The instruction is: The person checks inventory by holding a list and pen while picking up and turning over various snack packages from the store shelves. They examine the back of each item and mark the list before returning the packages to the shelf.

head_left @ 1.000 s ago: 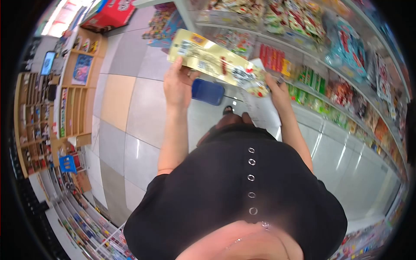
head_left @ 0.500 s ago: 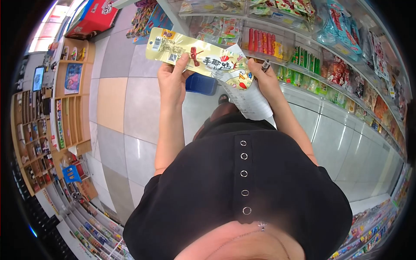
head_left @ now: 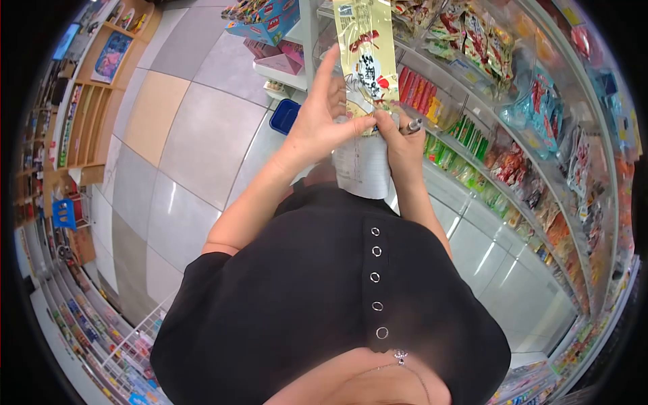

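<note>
A long yellow snack packet (head_left: 368,64) with dark lettering and a red strip picture stands lengthwise in front of me, its top cut off by the view's edge. My right hand (head_left: 405,150) pinches its lower end, with a pen (head_left: 412,126) tucked between the fingers. Under that hand hangs a white lined paper sheet (head_left: 364,165) with writing too small to read. My left hand (head_left: 317,125) is open beside the packet, index finger stretched along its left edge. Its thumb tip lies at the packet's bottom end, close to my right thumb.
Clear-fronted shelves (head_left: 486,101) of packaged snacks curve along the right. A blue bin (head_left: 285,116) sits on the tiled floor (head_left: 202,128) ahead. Blue display boxes (head_left: 270,23) stand at the top, and a wooden shelf unit (head_left: 88,115) lies to the left.
The packet has turned from lying crosswise to pointing away from me. My left hand has let go of its far end and come down toward my right hand. My view has shifted.
</note>
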Available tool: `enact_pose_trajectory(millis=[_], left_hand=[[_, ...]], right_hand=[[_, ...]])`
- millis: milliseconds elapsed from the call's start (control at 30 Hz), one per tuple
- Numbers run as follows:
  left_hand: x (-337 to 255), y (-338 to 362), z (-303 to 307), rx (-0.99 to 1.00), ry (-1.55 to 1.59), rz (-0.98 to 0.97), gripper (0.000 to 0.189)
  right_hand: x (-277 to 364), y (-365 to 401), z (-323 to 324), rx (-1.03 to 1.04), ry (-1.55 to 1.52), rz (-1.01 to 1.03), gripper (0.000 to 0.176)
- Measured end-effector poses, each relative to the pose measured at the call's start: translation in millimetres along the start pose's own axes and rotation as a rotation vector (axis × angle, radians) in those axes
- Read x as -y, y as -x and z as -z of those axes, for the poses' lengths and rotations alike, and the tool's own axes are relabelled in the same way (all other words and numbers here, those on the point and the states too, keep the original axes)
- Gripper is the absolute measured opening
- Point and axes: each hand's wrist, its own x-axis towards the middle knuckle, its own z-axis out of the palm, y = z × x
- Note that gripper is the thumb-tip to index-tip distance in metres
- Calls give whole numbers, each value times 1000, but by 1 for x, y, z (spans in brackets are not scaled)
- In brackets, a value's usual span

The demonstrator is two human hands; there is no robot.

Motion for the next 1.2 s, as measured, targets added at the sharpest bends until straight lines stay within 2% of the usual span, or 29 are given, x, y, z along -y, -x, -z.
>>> enact_pose_trajectory(millis=[100, 433, 833, 1200], left_hand=[[5, 3, -3, -24, 105, -4, 101], [8, 6, -1, -18, 105, -26, 101], [16, 7, 0, 6, 127, 107, 74], [11, 6, 1, 43, 177, 213, 76]], right_hand=[[3, 4, 1, 31, -85, -38, 22], [-12, 3, 9, -48, -93, 20, 26], [-5, 3, -5, -132, -148, -81, 27], [-3, 6, -1, -96, -133, -76, 34]])
